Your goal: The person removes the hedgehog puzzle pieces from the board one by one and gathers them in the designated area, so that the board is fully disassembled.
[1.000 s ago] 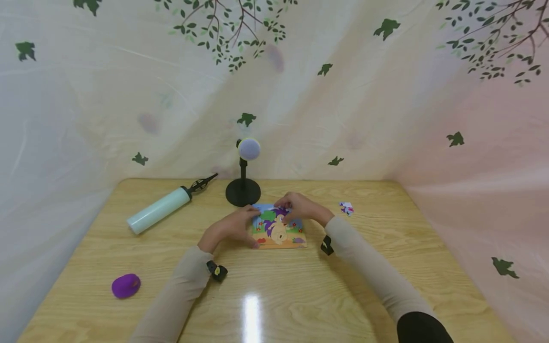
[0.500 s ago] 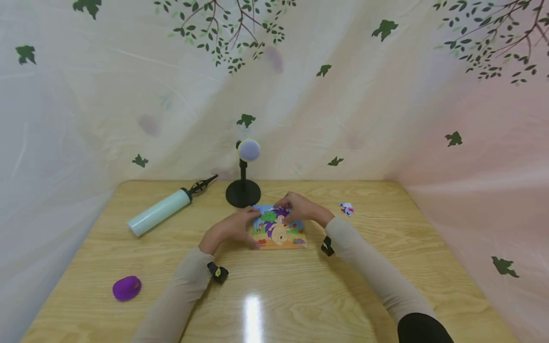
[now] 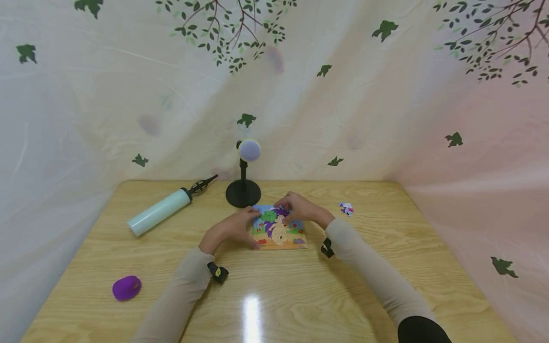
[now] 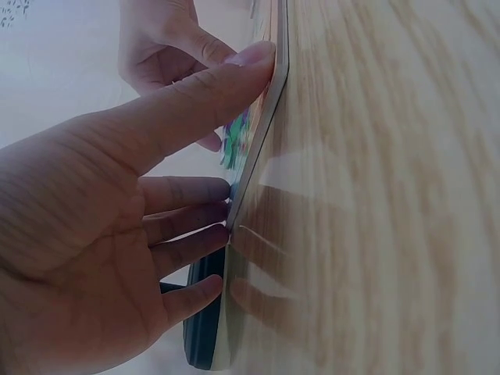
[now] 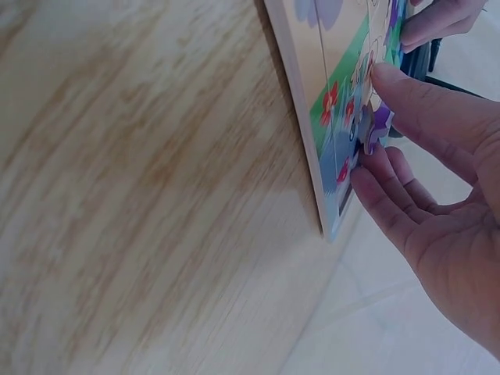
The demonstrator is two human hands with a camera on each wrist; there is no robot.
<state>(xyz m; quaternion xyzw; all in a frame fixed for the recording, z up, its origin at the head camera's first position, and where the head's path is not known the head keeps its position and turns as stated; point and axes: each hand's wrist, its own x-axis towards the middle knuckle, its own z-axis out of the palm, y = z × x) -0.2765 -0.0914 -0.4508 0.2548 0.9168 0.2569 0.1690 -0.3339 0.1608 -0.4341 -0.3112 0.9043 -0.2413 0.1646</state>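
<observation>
A colourful jigsaw board (image 3: 280,244) with a purple-haired cartoon animal lies flat on the table. My left hand (image 3: 230,229) spans its left side, thumb resting on the near left corner. In the left wrist view the straight fingertips (image 4: 209,234) touch the board's edge. Over the board's far part, my right hand (image 3: 303,208) pinches a purple puzzle piece (image 5: 377,131) between thumb and fingers. That piece stands tilted slightly above the picture in the right wrist view, and the fingers partly hide it.
A loose puzzle piece (image 3: 346,208) lies right of the board. Just behind the board stands a round lamp on a black base (image 3: 242,193). A pale green hand pump (image 3: 160,212) lies at the back left, and a purple rounded object (image 3: 126,288) at the front left.
</observation>
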